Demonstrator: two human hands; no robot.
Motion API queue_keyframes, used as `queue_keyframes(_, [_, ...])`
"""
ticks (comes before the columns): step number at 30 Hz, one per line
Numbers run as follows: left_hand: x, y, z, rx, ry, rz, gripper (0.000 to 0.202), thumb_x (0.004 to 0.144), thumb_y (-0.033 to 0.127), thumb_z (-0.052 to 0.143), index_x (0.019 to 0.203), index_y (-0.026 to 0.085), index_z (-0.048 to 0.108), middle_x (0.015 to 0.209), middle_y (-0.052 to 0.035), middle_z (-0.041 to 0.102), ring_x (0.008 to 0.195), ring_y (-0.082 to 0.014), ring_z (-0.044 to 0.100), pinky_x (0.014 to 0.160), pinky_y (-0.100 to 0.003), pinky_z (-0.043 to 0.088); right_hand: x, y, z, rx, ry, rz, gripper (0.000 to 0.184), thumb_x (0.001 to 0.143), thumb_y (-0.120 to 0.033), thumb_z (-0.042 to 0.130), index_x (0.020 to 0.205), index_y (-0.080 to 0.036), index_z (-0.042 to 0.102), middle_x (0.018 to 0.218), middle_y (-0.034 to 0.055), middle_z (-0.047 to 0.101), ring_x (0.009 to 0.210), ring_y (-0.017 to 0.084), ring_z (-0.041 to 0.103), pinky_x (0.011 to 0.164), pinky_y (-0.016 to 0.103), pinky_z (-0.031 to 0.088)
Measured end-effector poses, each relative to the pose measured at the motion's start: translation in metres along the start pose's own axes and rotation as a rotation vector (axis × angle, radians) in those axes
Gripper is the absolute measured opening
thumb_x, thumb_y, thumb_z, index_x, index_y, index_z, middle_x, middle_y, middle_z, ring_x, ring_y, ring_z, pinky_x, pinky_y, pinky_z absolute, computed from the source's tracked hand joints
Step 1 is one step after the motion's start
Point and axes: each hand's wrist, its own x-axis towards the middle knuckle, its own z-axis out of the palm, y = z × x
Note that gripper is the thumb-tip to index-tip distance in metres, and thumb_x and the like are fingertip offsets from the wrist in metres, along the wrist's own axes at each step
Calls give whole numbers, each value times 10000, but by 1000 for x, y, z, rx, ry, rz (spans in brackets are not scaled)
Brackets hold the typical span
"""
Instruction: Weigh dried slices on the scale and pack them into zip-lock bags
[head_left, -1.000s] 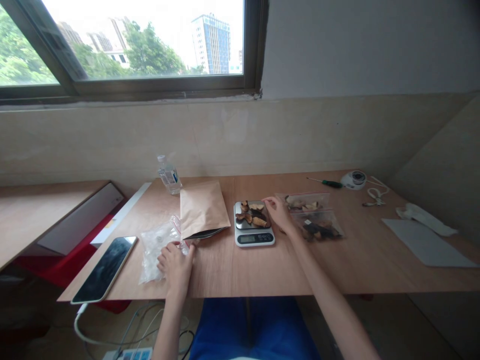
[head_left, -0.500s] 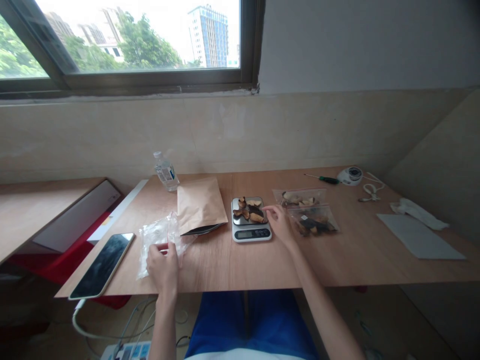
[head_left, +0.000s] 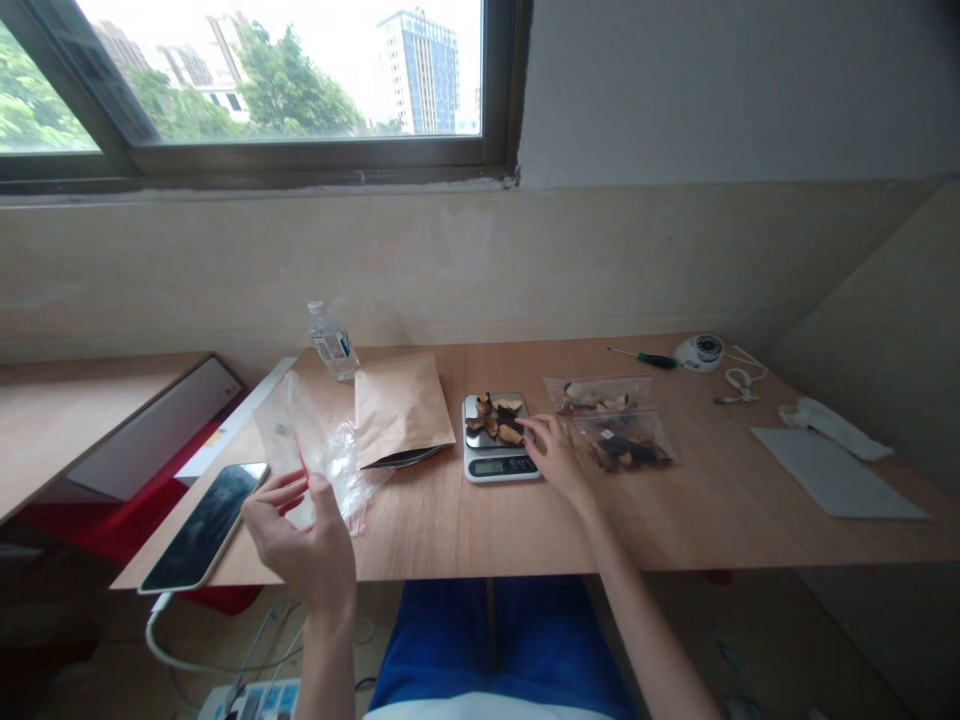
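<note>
In my left hand (head_left: 304,530) is a clear zip bag (head_left: 289,430) with a red seal line, raised above the table and gripped between thumb and fingers. More clear plastic bags (head_left: 349,475) lie flat beside it. A white digital kitchen scale (head_left: 501,467) carries several brown and dark curled dried pieces, which look like dried mushroom slices (head_left: 510,432). My right hand (head_left: 556,455) reaches over the scale's right edge with fingers stretched out, its fingertips at the slices. A brown kraft pouch (head_left: 403,408) lies left of the scale, its dark mouth facing me.
Two filled zip bags of dried pieces (head_left: 628,445) lie right of the scale. A water bottle (head_left: 333,343), a phone (head_left: 202,530) with cable, a green-handled screwdriver (head_left: 658,360), a white camera (head_left: 700,352) and a grey sheet (head_left: 836,475) also stand or lie on the table (head_left: 465,540).
My left hand has lifted one clear zip bag off the pile, up and to the left. My right hand has shifted slightly left, further over the scale.
</note>
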Motion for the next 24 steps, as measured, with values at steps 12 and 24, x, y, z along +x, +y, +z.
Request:
queue_keyframes(12, [-13, 8, 5, -77, -75, -13, 157, 785, 326, 534, 774, 192, 454, 933, -42, 573, 913, -203, 568, 747, -337, 468, 5, -5, -6, -79, -122, -28, 334, 837, -222, 450, 1144, -285, 566, 1075, 58, 581, 1005, 241, 496, 880, 403, 400])
queue_keyframes(24, [-15, 5, 9, -89, -110, 8, 169, 793, 343, 526, 763, 197, 444, 915, -39, 563, 874, -186, 568, 788, -343, 459, -2, -19, -2, -189, -50, -84, 354, 799, -388, 566, 1128, -257, 561, 1176, 96, 506, 1064, 284, 482, 875, 429, 380])
